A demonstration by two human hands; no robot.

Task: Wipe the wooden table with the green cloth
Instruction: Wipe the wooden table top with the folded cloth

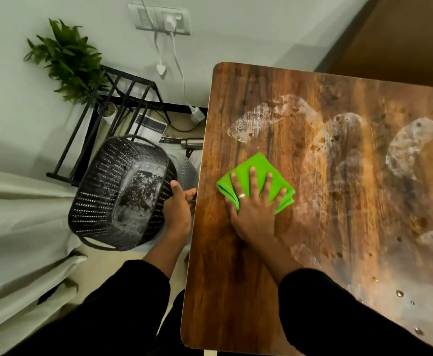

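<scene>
The wooden table (236, 265) fills the right half of the head view, its top smeared with whitish foamy patches (274, 116) and brown specks. A folded green cloth (246, 167) lies near the table's left edge. My right hand (252, 209) presses flat on the cloth, fingers spread, a ring on one finger. My left hand (178, 208) is off the table's left edge, gripping the rim of a dark woven plastic basket (102, 191) tilted beside the table. Crumbs and white residue lie inside the basket.
A black metal rack (123, 98) with a green plant (69, 60) stands by the wall at the back left. A wall socket with white cables (174, 55) hangs above it. Pale fabric (17, 222) lies at the left. Water drops (400, 294) dot the table's near right.
</scene>
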